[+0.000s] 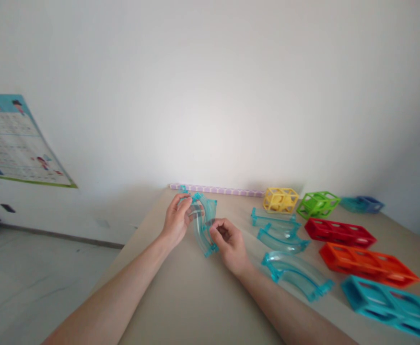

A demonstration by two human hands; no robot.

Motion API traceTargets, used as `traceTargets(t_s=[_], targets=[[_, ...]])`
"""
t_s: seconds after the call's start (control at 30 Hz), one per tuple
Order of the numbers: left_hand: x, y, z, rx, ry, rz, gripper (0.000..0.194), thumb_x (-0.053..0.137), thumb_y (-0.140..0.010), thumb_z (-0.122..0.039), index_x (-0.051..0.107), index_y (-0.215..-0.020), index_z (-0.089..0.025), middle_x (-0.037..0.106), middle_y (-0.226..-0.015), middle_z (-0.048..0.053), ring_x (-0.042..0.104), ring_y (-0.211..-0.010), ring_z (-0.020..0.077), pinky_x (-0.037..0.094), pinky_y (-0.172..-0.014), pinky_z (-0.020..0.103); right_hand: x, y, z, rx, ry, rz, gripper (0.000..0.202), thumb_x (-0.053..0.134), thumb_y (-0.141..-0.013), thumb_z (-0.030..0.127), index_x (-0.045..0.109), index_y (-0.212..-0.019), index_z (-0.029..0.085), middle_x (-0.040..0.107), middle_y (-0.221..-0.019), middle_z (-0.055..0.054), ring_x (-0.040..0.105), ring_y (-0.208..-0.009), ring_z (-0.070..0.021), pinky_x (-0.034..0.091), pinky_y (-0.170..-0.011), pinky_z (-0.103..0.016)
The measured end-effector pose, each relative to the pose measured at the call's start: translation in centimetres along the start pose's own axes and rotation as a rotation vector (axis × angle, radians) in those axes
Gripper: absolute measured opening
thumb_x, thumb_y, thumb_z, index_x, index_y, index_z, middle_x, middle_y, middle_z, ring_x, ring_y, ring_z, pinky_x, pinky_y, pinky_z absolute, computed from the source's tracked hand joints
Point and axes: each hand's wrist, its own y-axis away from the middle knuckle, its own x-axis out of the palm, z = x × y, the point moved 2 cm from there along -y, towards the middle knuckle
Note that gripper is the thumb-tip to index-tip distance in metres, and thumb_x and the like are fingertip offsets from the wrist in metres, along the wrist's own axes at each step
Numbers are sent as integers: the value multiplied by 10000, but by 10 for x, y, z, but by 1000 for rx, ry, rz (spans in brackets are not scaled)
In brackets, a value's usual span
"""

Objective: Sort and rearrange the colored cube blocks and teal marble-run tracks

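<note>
Near the middle of the table, my left hand (179,216) grips the upper end of a clear teal curved track piece (200,230), thumb and fingers closed on it. My right hand (229,243) is closed with its fingertips pinching the right side of the same piece, close to its lower end. Behind it shows another clear teal track piece (211,209), partly covered; whether the two are joined I cannot tell. Further teal track pieces lie right of my right hand: a straight one (273,218), a curved one (282,241) and a larger curved one (298,273).
On the table's right side lie a red block tower (339,233), an orange one (368,263) and a blue one (393,306). A yellow cube frame (280,199) and a green one (318,204) stand behind, near a purple patterned strip (217,190) along the wall.
</note>
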Motion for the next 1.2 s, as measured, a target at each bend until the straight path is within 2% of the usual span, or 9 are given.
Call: traceTargets(t_s=[0.1, 0.17, 0.27, 0.43, 0.53, 0.7, 0.87, 1.07, 1.2], targets=[[-2, 0, 0, 41, -100, -3, 273, 739, -752, -336, 573, -940, -228, 692, -901, 2, 686, -742, 154, 545, -684, 278, 1, 0, -2, 6, 12, -1, 239, 599, -856, 415, 541, -790, 193, 499, -674, 29, 460, -596, -117, 373, -553, -232], [-5, 0, -1, 126, -253, -63, 282, 759, -729, -332, 613, -944, -222, 684, -924, 9, 669, -727, 141, 536, -656, 245, 2, -1, -3, 8, 31, 6, 233, 597, -861, 412, 545, -799, 194, 509, -689, 24, 467, -609, -119, 379, -563, -235], [-10, -1, -2, 249, -443, -188, 233, 786, -692, -298, 675, -867, -190, 676, -849, 9, 637, -667, 121, 517, -632, 212, 3, -1, -3, -4, 63, 14, 219, 607, -859, 411, 558, -842, 198, 545, -742, 9, 493, -646, -128, 398, -589, -241], [-17, -6, -4, 370, -490, -270, 139, 745, -732, -289, 685, -780, -172, 663, -760, 9, 619, -689, 130, 489, -651, 202, -1, 1, 3, -20, -64, -3, 312, 538, -892, 478, 524, -1081, 230, 615, -873, -29, 569, -766, -166, 457, -674, -280], [-26, -11, -2, 421, -585, -343, 159, 689, -782, -321, 663, -772, -165, 659, -740, 12, 613, -732, 137, 471, -697, 209, -3, 3, 4, 5, -58, 76, 354, 540, -887, 502, 570, -1072, 202, 615, -853, -40, 564, -762, -169, 450, -685, -291], [-37, -17, 6, 348, -574, -381, 254, 617, -821, -413, 634, -821, -160, 685, -780, 35, 644, -751, 160, 490, -712, 252, -3, 4, 4, 10, -2, 159, 322, 582, -865, 493, 629, -873, 175, 584, -758, -30, 527, -694, -152, 416, -655, -283], [-35, -16, 7, 293, -528, -430, 294, 649, -779, -442, 629, -774, -150, 678, -730, 35, 651, -685, 154, 493, -613, 225, -2, 3, 6, -52, -12, 184, 276, 611, -856, 436, 627, -764, 176, 541, -720, -14, 498, -664, -137, 393, -626, -269], [-28, -11, 5, 153, -411, -407, 296, 685, -742, -442, 629, -835, -166, 674, -779, 26, 647, -588, 140, 510, -510, 226, -4, 4, 6, -33, -21, 146, 264, 628, -845, 421, 621, -753, 174, 522, -671, 2, 466, -622, -125, 365, -588, -257], [-25, -9, 2, 123, -365, -445, 286, 727, -701, -388, 624, -838, -158, 670, -782, 27, 648, -550, 137, 537, -482, 246, -6, 3, 7, -4, -78, 95, 313, 618, -842, 461, 586, -720, 174, 482, -593, 23, 425, -568, -114, 332, -557, -251]])
